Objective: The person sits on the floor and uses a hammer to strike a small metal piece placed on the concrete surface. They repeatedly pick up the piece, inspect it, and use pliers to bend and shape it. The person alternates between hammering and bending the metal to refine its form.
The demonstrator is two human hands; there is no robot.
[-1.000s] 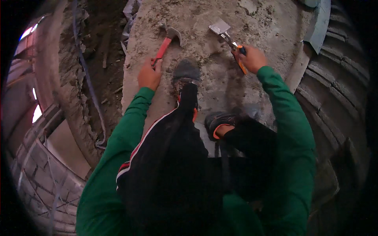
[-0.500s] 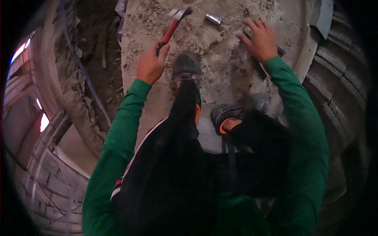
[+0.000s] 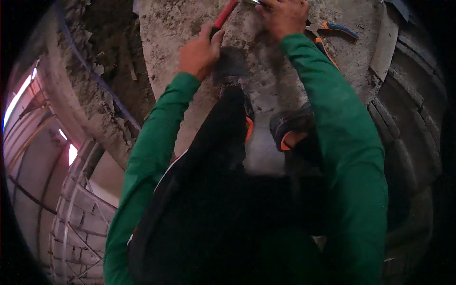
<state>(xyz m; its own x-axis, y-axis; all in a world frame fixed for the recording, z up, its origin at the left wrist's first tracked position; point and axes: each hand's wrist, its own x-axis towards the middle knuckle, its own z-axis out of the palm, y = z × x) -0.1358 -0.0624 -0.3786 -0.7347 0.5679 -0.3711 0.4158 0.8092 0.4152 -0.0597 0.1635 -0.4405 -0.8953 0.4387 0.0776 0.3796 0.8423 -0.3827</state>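
Observation:
My left hand [image 3: 199, 54] is closed around the hammer's red and black handle [image 3: 224, 15]; the hammer's head lies beyond the upper edge. My right hand [image 3: 284, 18] is at the top, its fingers bent down over a small shiny silver packet [image 3: 251, 1] with only a sliver showing. The fingertips are partly cut off by the picture's edge. Just right of that hand, a pair of pliers [image 3: 327, 29] with blue and orange handles lies spread on the rough concrete slab [image 3: 180, 19], partly behind my green sleeve.
My shoes [image 3: 289, 124] stand on the slab below my hands. Dark soil with a wood scrap [image 3: 127, 57] and a bluish cord [image 3: 102, 85] runs along the left. A pale board [image 3: 384, 45] and stacked grey blocks [image 3: 403, 80] border the right side.
My right hand has moved up and left from beside the pliers onto the silver packet, uncovering the pliers. My left hand has shifted right and up with the hammer.

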